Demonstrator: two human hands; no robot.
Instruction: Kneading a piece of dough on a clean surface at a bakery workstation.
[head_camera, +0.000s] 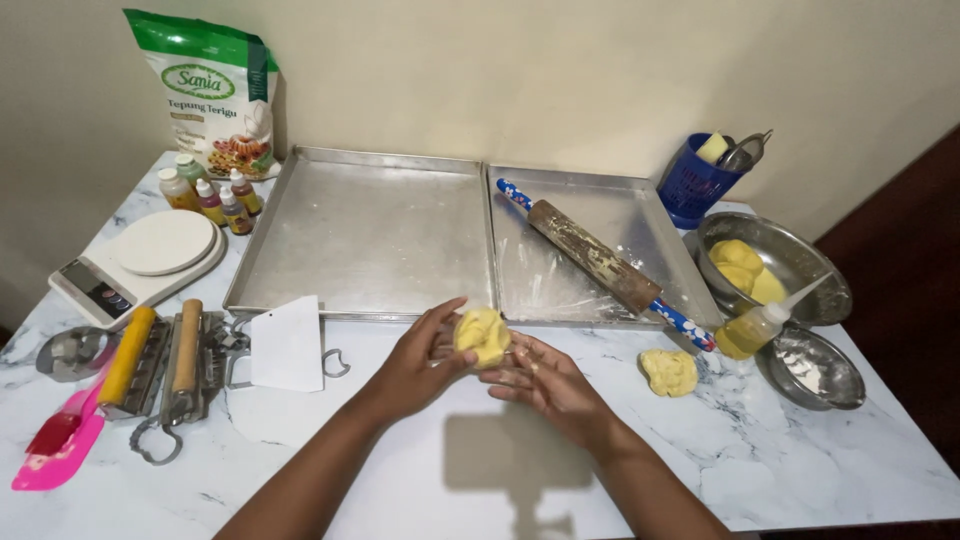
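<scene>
bare forearms, no sleeves, ringless fingers (520, 352)

two metal trays (370, 235) | rolling pin (595, 258) | kitchen scale (140, 262) | flour bag (212, 92) | pink spatula (62, 445) | steel bowl (795, 262)

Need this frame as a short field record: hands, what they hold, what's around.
left hand: fingers curled on the dough piece
right hand: palm up, under and beside the same piece
surface: marble-pattern table
second dough lump: on the table, right of the hands, untouched
trays: two metal baking trays side by side behind the hands
rolling pin: lying diagonally in the right tray
bowl: far right, more yellow dough inside
left side: scale, white scraper, pink spatula
</scene>
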